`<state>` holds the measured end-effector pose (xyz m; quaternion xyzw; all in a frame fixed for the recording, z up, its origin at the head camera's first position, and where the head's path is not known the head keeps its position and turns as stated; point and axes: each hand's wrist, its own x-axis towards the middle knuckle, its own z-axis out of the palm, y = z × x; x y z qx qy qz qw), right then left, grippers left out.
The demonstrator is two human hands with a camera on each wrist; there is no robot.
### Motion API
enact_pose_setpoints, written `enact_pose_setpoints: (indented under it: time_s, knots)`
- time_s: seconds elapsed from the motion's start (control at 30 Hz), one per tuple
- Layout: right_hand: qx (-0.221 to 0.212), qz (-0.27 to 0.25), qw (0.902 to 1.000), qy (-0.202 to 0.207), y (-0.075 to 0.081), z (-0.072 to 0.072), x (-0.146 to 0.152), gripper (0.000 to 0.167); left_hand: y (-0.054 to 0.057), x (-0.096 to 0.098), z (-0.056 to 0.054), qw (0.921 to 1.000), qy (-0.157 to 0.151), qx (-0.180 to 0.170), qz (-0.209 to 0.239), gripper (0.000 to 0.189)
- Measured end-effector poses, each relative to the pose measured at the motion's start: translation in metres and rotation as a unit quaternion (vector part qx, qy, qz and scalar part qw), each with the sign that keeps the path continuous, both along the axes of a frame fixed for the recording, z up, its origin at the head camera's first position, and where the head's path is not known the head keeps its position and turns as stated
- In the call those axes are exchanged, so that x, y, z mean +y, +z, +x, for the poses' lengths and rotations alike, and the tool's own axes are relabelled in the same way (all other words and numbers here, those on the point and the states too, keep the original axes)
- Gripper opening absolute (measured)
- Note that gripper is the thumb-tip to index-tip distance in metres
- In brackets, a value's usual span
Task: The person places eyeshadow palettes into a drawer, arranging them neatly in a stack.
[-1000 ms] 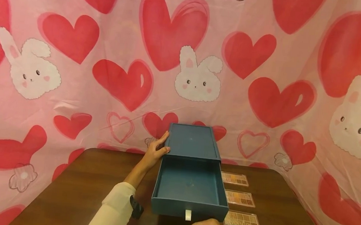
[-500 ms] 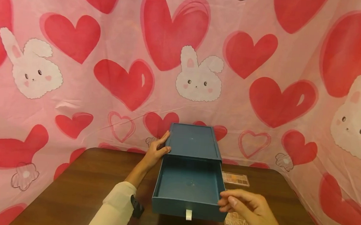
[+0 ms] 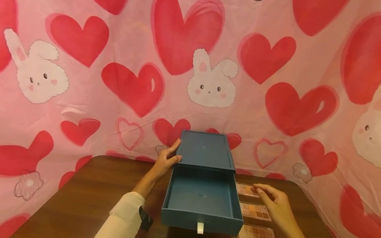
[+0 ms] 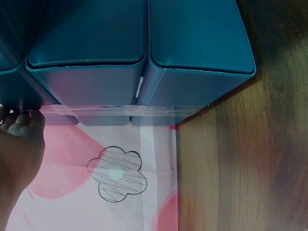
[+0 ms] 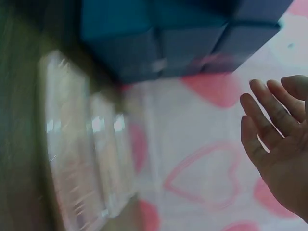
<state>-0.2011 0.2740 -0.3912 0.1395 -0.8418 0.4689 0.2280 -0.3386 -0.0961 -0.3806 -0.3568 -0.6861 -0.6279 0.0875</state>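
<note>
A stacked blue drawer unit stands on the table, its top drawer pulled out with nothing inside. A white pull tab hangs from the drawer front. My left hand rests against the unit's left side near the top, thumb by the front corner; its fingers touch the blue wall in the left wrist view. My right hand is above the farthest eyeshadow palette, fingers loosely bent; the right wrist view shows nothing in the palm. Nearer lie a middle palette and a front palette.
The dark wooden table reaches back to a pink cloth with hearts and rabbits. Clear tape runs across the stacked drawers' side. The open drawer juts toward me, left of the palettes.
My right hand has moved from in front of the drawer, past its right corner, out to the far palette. The left hand and the drawer have stayed put.
</note>
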Motion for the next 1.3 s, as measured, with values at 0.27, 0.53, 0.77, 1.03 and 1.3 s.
enact_pose_setpoints:
  time_s: [0.27, 0.53, 0.77, 1.03, 1.3]
  knots:
    - [-0.046, 0.037, 0.9958, -0.070, -0.033, -0.039, 0.027, 0.028, 0.001, -0.001, 0.002, 1.0000, 0.002, -0.005, -0.008, 0.071]
    - [-0.066, 0.125, 0.9837, -0.111, -0.051, -0.070, 0.051, 0.029, -0.001, -0.001, 0.000, 1.0000, 0.006, -0.001, -0.006, 0.071]
    - [-0.128, 0.142, 0.9754, -0.109, -0.068, -0.095, 0.066, 0.036, -0.001, -0.001, -0.002, 1.0000, 0.007, -0.003, -0.004, 0.069]
    - [-0.179, 0.164, 0.9672, -0.073, -0.074, -0.115, 0.081, 0.055, -0.001, 0.000, -0.001, 1.0000, 0.004, 0.002, 0.000, 0.070]
    - [-0.232, 0.187, 0.9539, -0.039, -0.080, -0.125, 0.085, 0.078, -0.001, -0.002, -0.002, 0.9999, -0.005, 0.009, -0.001, 0.070]
